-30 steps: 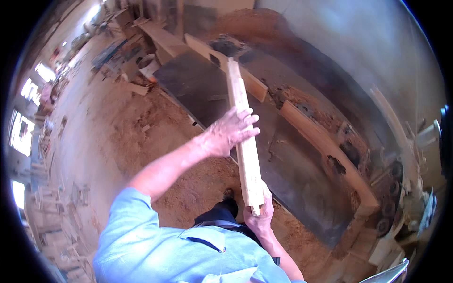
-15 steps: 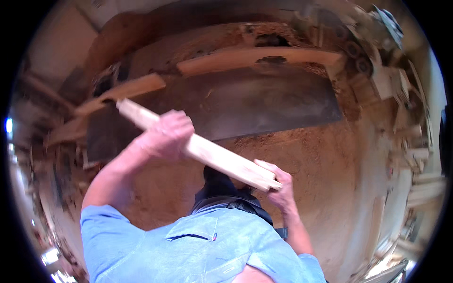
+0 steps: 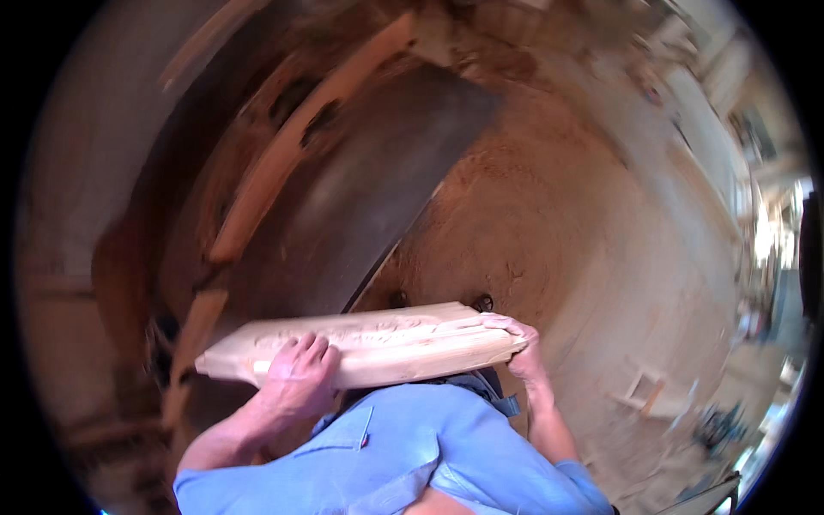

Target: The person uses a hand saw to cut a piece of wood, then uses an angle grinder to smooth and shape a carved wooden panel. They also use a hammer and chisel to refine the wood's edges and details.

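Observation:
I hold a long, pale wooden piece [image 3: 386, 348] level in front of my waist. Its upper face shows ridged or carved shaping, and its left end narrows. Toward that end, my left hand [image 3: 302, 373] is closed over the near edge, fingertips on the upper face and the thumb out of sight. The right end is gripped by my right hand [image 3: 522, 345], its fingers lying over the corner. What lies under the piece is hidden.
A dark flat tabletop [image 3: 386, 146] slants away at the left, with a wooden fence board [image 3: 279, 159] along its far side. Brown sawdust covers the floor [image 3: 532, 223]. At the lower right are a pale wooden frame-like piece [image 3: 645, 390] and a dark tangled object [image 3: 719, 427].
My view has swung to the right, so the dark tabletop now sits at the left. The wooden piece has come lower and nearer my body, turned to show its shaped face; both hands keep hold.

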The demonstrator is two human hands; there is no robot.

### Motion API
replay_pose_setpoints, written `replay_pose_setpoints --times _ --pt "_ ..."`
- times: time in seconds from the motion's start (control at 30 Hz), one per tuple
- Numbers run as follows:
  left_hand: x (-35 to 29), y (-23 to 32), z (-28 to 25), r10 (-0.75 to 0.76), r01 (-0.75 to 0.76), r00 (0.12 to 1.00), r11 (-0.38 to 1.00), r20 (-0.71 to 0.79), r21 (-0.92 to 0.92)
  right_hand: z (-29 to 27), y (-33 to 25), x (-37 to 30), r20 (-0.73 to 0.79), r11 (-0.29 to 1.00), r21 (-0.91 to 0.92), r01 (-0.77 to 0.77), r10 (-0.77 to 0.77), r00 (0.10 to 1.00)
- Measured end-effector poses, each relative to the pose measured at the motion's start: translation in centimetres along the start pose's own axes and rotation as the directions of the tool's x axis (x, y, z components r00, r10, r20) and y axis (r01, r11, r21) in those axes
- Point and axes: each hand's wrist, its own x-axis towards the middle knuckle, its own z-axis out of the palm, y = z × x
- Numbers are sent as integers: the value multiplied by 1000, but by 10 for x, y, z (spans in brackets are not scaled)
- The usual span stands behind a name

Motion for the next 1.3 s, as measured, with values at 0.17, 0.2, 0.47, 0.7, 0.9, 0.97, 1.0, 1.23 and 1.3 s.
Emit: replay_pose_setpoints --times 0.17,0.2,0.47,0.7,0.9,0.97,1.0,1.23,1.3 --pt "14 -18 8 76 -82 995 992 65 96 10 31 3 4 1000 -4 -18 18 1000" --pt "20 -16 9 79 -85 995 991 68 100 16 53 7 -38 999 39 -26 28 999" --pt "62 -36 82 -155 154 988 982 2 111 -69 122 49 -443 979 148 -141 193 876" --pt "215 91 25 -489 490 871 856 -52 164 -226 141 78 -459 948 16 -319 290 840" --pt "389 160 15 -536 535 844 842 -6 70 -380 196 168 -472 968 -24 -248 208 857" --pt "459 151 36 -424 424 905 904 -13 44 -446 234 169 -522 942 -4 -336 284 804" --pt "526 162 49 -305 305 952 952 19 19 -497 330 130 -638 872 -133 -471 289 714" --pt "754 197 -5 -212 205 971 976 114 67 -645 329 104 -707 462 23 -887 635 312" --pt "828 213 -10 -277 262 938 960 210 97 -675 313 122 -670 457 77 -886 682 293"
